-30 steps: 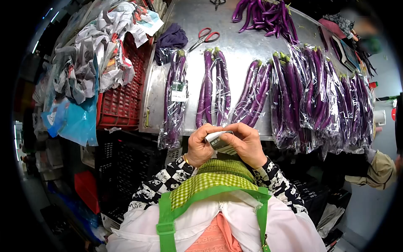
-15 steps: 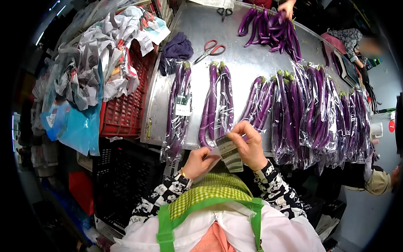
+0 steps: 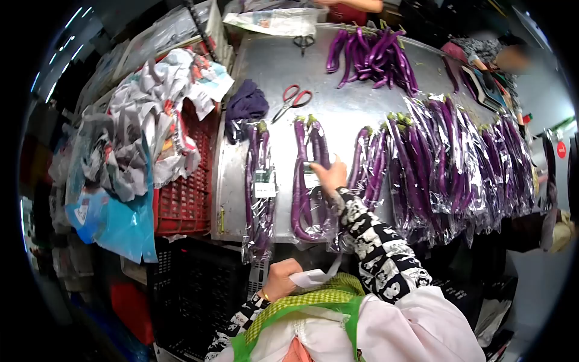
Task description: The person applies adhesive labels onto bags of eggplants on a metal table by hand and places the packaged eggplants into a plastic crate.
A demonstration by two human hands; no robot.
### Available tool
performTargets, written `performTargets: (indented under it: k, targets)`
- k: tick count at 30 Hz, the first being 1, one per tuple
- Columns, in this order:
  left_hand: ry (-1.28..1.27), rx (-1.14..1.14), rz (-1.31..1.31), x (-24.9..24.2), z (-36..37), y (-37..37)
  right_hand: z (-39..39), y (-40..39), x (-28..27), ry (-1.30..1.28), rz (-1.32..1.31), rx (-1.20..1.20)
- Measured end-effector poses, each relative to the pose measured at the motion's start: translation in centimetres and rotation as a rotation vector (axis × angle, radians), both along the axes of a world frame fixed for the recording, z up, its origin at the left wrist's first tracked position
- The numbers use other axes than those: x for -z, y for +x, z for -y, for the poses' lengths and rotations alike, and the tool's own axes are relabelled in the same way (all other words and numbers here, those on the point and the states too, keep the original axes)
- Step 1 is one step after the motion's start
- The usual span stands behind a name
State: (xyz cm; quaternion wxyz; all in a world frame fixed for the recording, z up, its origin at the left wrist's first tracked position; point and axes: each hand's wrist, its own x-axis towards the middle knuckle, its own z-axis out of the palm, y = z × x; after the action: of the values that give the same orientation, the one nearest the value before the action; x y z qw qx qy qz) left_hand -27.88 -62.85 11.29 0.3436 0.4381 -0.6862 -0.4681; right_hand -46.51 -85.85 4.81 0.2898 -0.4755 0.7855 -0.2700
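My left hand (image 3: 281, 280) is closed on a strip of labels (image 3: 315, 278), low in front of my apron. My right hand (image 3: 332, 176) reaches over the middle bag of long purple eggplants (image 3: 300, 199), fingers apart. A label (image 3: 311, 179) shows on that bag beside my right thumb; how firmly the fingers touch it is hard to see. To the left lies another bag of eggplants (image 3: 250, 163) with a white label (image 3: 265, 190) stuck on it. Several more bagged eggplants (image 3: 416, 163) lie in a row to the right.
Red-handled scissors (image 3: 291, 102) and a dark cloth (image 3: 247, 101) lie on the metal table (image 3: 232, 205). Loose eggplants (image 3: 368, 57) and black scissors (image 3: 303, 42) are farther back, near another person's arm (image 3: 362, 5). A red crate (image 3: 181, 208) with crumpled paper stands left.
My right hand has left the label strip and moved forward onto the middle bag, where a label now shows. My left hand keeps the strip. The other person's hand has left the loose eggplants.
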Motion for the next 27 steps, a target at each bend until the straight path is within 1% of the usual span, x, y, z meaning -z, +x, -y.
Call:
performTargets:
  k: [1, 2, 3, 4, 5, 6, 7, 9, 10, 11, 12, 13, 14, 15, 17, 19, 21, 22, 23, 25, 27]
  targets:
    - [0.002, -0.037, -0.055, -0.1, -0.1, -0.1, -1.1, 0.9, -1.0, -0.099, 0.128, -0.055]
    - [0.003, -0.019, -0.077, 0.1, -0.2, -0.2, -0.8, 2.1, 2.9, -0.312, 0.196, -0.037]
    - [0.003, -0.001, -0.083, -0.1, 0.0, -0.6, -1.0, 3.3, 2.9, -0.338, 0.24, -0.105]
    - [-0.047, 0.024, -0.101, -0.6, 0.3, -1.1, -1.2, 4.4, 2.3, -0.356, 0.228, -0.211]
    - [-0.099, 0.045, -0.117, -1.0, 0.6, -1.5, -1.4, 5.2, 0.8, -0.217, 0.258, -0.321]
    - [-0.135, 0.064, -0.132, -1.4, 1.0, -1.8, -1.8, 5.7, -0.6, -0.177, 0.14, -0.403]
    - [-0.042, -0.034, -0.116, -3.0, 1.3, -3.0, -2.5, 5.8, -1.8, -0.136, 0.028, -0.463]
    - [-0.253, 0.09, -0.162, -2.6, 2.4, -3.1, -4.1, 4.2, -4.0, -0.193, -0.172, -0.401]
    - [-0.267, 0.152, -0.19, -2.1, 2.8, -3.1, -5.1, 2.4, -5.2, -0.274, -0.317, -0.306]
    - [-0.269, 0.154, -0.199, -1.9, 3.2, -2.9, -6.4, 0.0, -6.0, -0.272, -0.448, -0.23]
    - [-0.251, 0.253, -0.193, -1.8, 3.6, -2.7, -7.8, -2.4, -6.8, -0.261, -0.572, -0.15]
    - [-0.232, 0.351, -0.183, -1.7, 4.0, -2.7, -8.8, -4.6, -5.0, -0.189, -0.592, -0.055]
    - [-0.221, 0.397, -0.155, -1.4, 4.4, -3.0, -9.6, -6.6, -4.8, 0.067, -0.439, 0.019]
    - [-0.226, 0.4, -0.156, -1.2, 4.7, -3.5, -10.3, -7.3, -4.7, 0.213, -0.303, 0.11]
    - [-0.202, 0.5, -0.221, -1.1, 5.1, -5.1, -10.9, -7.4, -1.1, 0.147, -0.342, 0.044]
    - [-0.17, 0.564, -0.235, -1.8, 4.9, -6.8, -10.8, -6.7, -0.9, 0.031, -0.293, -0.034]
    - [-0.163, 0.601, -0.298, -2.5, 4.5, -8.1, -10.5, -6.8, -1.4, 0.026, -0.234, -0.175]
    - [-0.149, 0.604, -0.285, -2.7, 4.4, -8.5, -10.6, -6.3, -2.4, 0.028, -0.253, -0.215]
    - [-0.172, 0.594, -0.288, -2.9, 4.4, -8.9, -10.6, -5.5, -2.7, 0.013, -0.254, -0.233]
    - [-0.084, 0.541, -0.335, -3.2, 4.8, -9.0, -10.1, -4.5, -2.3, 0.031, -0.204, -0.254]
    - [0.14, 0.39, -0.421, -2.7, 5.3, -9.1, -8.7, -3.7, -2.9, 0.153, -0.208, -0.266]
